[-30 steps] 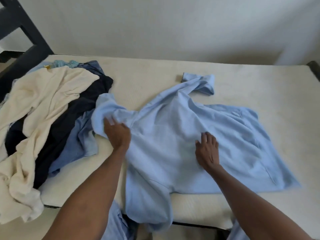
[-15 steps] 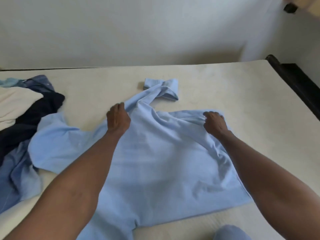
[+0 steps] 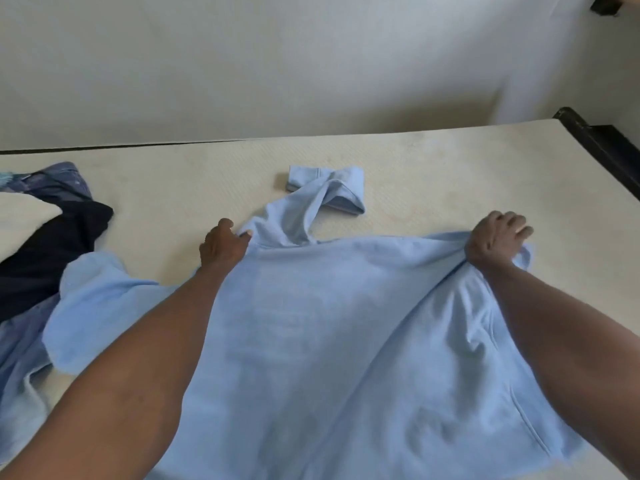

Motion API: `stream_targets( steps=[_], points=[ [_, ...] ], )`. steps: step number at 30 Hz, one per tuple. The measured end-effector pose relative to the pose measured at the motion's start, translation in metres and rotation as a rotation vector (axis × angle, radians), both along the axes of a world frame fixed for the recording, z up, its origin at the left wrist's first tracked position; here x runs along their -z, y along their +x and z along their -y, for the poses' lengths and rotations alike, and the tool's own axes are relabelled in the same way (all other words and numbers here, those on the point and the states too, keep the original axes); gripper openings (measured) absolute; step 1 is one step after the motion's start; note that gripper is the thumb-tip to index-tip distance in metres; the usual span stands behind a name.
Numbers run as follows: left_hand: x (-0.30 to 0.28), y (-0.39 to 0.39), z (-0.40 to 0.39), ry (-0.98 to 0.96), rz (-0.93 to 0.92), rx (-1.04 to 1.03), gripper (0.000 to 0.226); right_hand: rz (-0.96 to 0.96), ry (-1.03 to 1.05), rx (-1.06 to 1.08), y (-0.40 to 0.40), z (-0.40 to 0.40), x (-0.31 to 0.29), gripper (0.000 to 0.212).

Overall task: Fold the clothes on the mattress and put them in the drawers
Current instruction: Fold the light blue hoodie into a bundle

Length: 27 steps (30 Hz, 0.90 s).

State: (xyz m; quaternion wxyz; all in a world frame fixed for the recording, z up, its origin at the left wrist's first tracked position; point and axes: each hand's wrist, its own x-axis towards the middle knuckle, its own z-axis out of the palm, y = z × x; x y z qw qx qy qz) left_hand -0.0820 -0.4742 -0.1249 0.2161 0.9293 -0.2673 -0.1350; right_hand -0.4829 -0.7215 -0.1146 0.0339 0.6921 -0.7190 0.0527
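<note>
A light blue shirt (image 3: 339, 327) lies spread over the cream mattress (image 3: 450, 168). One sleeve with a folded cuff (image 3: 329, 188) trails toward the wall. My left hand (image 3: 221, 245) pinches the shirt's far edge near that sleeve's base. My right hand (image 3: 495, 239) grips a bunched fold of the far edge at the right, and the cloth is stretched between the two hands. Another sleeve lies loose at the left, against the pile.
A pile of clothes (image 3: 41, 244) sits at the mattress's left: cream, dark navy and blue denim pieces. A dark bed frame (image 3: 602, 147) borders the right side. A pale wall (image 3: 277, 64) runs behind the mattress.
Both hands went from resting on the shirt to gripping its far edge. The right hand has pulled its corner out to the right, stretching the cloth flatter. My view shifted right.
</note>
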Motion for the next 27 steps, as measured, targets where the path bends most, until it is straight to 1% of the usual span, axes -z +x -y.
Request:
stream_targets(
  steps=[1, 3, 4, 5, 6, 7, 8, 10, 12, 14, 16, 17, 18, 19, 20, 21, 22, 23, 24, 25, 27],
  points=[
    [0.002, 0.001, -0.001, 0.019, -0.016, 0.014, 0.038, -0.005, -0.061, -0.113, 0.015, -0.007, 0.004, 0.034],
    [0.005, 0.002, -0.002, 0.033, -0.025, 0.003, 0.030, 0.092, -0.103, -0.485, 0.053, -0.024, 0.011, 0.026],
    [0.005, 0.001, -0.003, 0.021, -0.033, -0.032, 0.029, 0.140, -0.065, -0.660, 0.069, -0.034, 0.014, 0.021],
    [0.004, 0.002, -0.004, 0.005, -0.045, -0.090, 0.029, 0.147, 0.023, -0.778, 0.082, -0.045, 0.018, 0.020],
    [0.001, 0.002, -0.005, -0.021, -0.056, -0.157, 0.030, 0.115, 0.106, -0.825, 0.088, -0.051, 0.024, 0.023],
    [-0.003, 0.004, -0.006, -0.038, -0.061, -0.219, 0.031, 0.081, 0.137, -0.812, 0.089, -0.052, 0.030, 0.024],
    [-0.005, 0.009, -0.008, -0.047, -0.065, -0.255, 0.032, 0.081, 0.138, -0.753, 0.090, -0.052, 0.033, 0.025],
    [-0.008, 0.016, -0.009, -0.060, -0.058, -0.267, 0.034, 0.081, 0.163, -0.639, 0.091, -0.051, 0.032, 0.026],
    [-0.011, 0.021, -0.013, -0.071, -0.076, -0.220, 0.037, 0.090, 0.187, -0.629, 0.096, -0.048, 0.026, 0.026],
    [-0.011, 0.026, -0.018, -0.128, -0.170, -0.136, 0.035, 0.120, 0.217, -0.688, 0.088, -0.045, 0.019, 0.027],
    [-0.013, 0.025, -0.025, -0.207, -0.230, -0.034, 0.029, 0.071, 0.235, -0.724, 0.062, -0.040, 0.014, 0.038],
    [-0.013, 0.024, -0.028, -0.212, -0.208, 0.021, 0.024, 0.041, 0.228, -0.686, 0.047, -0.038, 0.014, 0.044],
    [-0.013, 0.022, -0.030, -0.192, -0.158, 0.088, 0.032, 0.011, 0.211, -0.623, 0.033, -0.036, 0.014, 0.048],
    [-0.012, 0.019, -0.030, -0.129, -0.033, 0.196, 0.051, -0.013, 0.185, -0.567, 0.023, -0.036, 0.014, 0.048],
    [-0.008, 0.016, -0.028, -0.063, 0.162, 0.336, 0.067, -0.025, 0.153, -0.534, 0.015, -0.036, 0.014, 0.046],
    [-0.002, 0.013, -0.024, -0.003, 0.402, 0.498, 0.076, -0.020, 0.104, -0.528, 0.011, -0.035, 0.015, 0.043],
    [0.002, 0.009, -0.020, 0.041, 0.587, 0.650, 0.077, -0.016, 0.044, -0.530, 0.008, -0.033, 0.016, 0.040],
    [0.005, 0.003, -0.014, 0.059, 0.689, 0.776, 0.074, -0.012, -0.011, -0.522, 0.003, -0.031, 0.016, 0.037],
    [0.007, -0.003, -0.008, 0.056, 0.739, 0.880, 0.070, -0.011, -0.049, -0.499, -0.001, -0.029, 0.015, 0.033],
    [0.008, -0.013, -0.002, 0.059, 0.748, 0.947, 0.069, -0.013, -0.069, -0.470, -0.008, -0.027, 0.015, 0.030],
    [0.009, -0.030, 0.009, 0.084, 0.754, 1.022, 0.076, -0.006, -0.041, -0.445, -0.018, -0.023, 0.018, 0.030]
  ],
)
